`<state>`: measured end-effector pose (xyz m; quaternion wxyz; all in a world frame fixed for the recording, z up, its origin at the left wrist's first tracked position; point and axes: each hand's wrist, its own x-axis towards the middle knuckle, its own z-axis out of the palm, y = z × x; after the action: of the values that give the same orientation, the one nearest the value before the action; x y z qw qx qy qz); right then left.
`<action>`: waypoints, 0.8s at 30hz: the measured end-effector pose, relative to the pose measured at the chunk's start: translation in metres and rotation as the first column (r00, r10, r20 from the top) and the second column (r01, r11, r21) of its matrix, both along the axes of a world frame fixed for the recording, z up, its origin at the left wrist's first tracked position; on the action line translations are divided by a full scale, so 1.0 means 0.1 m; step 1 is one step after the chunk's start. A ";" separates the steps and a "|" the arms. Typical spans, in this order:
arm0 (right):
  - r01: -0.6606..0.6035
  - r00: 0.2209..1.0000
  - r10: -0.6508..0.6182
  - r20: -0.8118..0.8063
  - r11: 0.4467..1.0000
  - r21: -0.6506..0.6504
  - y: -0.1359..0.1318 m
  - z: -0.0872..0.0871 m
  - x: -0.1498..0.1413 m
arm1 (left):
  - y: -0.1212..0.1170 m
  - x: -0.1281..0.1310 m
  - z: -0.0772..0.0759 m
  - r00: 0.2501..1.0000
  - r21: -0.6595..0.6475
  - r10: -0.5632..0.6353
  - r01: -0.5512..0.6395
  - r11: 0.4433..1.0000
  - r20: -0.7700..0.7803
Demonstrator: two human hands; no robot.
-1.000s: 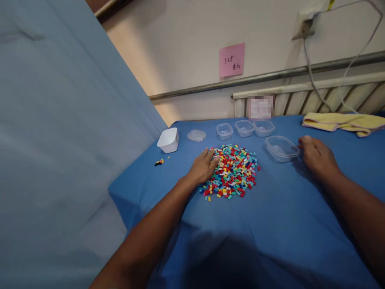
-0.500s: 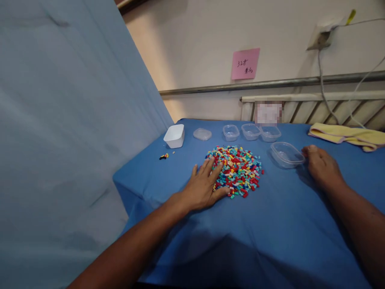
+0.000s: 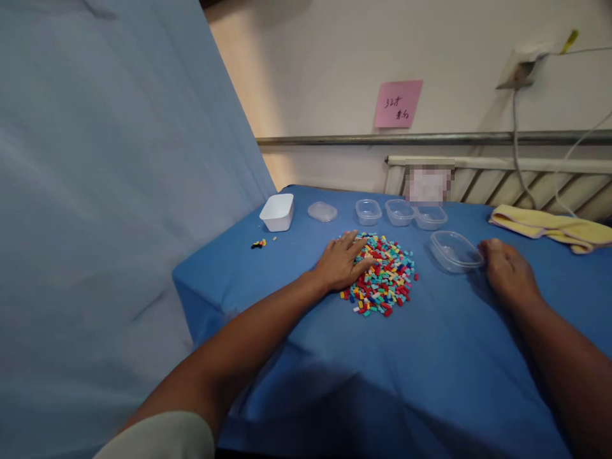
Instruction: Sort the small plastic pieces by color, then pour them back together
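Observation:
A pile of small colourful building bricks [image 3: 389, 274] lies on the blue cloth. My left hand [image 3: 340, 262] rests on the pile's left and far side, palm down with fingers spread, holding nothing. To the right of the pile, my right hand [image 3: 510, 271] has its thumb and fingers closed at the right rim of a clear plastic container [image 3: 456, 252]. That container shows no bricks inside and looks slightly tilted. The tips of the right fingers are partly hidden.
Along the back stand a white tub [image 3: 278, 213], a clear lid [image 3: 322, 211] and three clear containers [image 3: 368, 212]. A few black and yellow bricks [image 3: 259, 243] lie near the tub. A yellow cloth [image 3: 549, 226] lies at right; a blue curtain [image 3: 119, 191] hangs at left.
My left hand has moved forward and right, from the pile's left side up over its far left part. My right hand stays at the clear container's rim. The view has shifted slightly.

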<state>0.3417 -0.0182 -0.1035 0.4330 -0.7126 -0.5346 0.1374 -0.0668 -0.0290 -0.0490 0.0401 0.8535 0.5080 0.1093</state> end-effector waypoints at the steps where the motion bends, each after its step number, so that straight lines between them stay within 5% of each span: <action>1: -0.004 1.000 0.004 -0.009 1.000 0.003 0.01 0.00 0.00 | 0.08 0.03 0.01 1.000 -0.003 0.000 0.000 1.000 -0.001; 7: -0.010 1.000 0.010 -0.004 1.000 0.018 0.00 0.05 -0.05 | 0.22 0.16 0.11 0.999 -0.066 -0.008 0.006 0.998 -0.033; 12: -0.033 0.999 0.032 0.007 0.999 0.030 -0.04 0.12 -0.09 | -0.08 0.41 0.19 0.986 -0.072 -0.132 0.125 0.989 -0.103; 17: -0.042 0.999 0.042 0.016 0.999 0.002 -0.07 0.13 -0.08 | -0.40 0.60 0.11 0.956 -0.043 -0.259 0.256 0.966 -0.139; 24: -0.049 0.999 0.049 0.018 0.999 -0.005 -0.08 0.19 -0.10 | -0.44 0.15 0.11 0.948 0.068 -0.272 0.286 0.956 -0.167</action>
<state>0.3313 -0.0261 -0.0849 0.4228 -0.7015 -0.5556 0.1426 -0.0520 -0.0732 -0.0383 -0.0236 0.9237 0.3780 0.0585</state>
